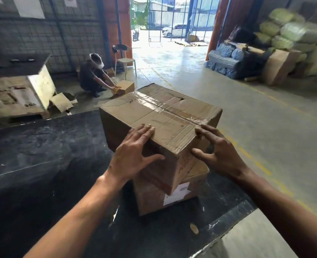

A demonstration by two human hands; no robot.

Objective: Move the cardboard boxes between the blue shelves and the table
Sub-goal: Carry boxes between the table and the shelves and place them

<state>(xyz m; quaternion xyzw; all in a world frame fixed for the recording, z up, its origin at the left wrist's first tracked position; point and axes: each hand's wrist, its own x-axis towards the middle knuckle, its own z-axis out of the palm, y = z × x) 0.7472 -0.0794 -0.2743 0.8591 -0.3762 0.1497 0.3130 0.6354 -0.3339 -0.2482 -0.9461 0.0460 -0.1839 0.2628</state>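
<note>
OK, big taped cardboard box sits skewed on top of a smaller cardboard box w/ white label, both on the black table, toward its right side. On the top box's near edge the left hand lies flat, fingers straight on the top, thumb spread down the front face. At the near right corner the right hand is splayed, fingertips touching the top edge; thumb contact unclear. Bkgd: crouching person w/ hands on small box on floor, chair, sacks far right.
</note>
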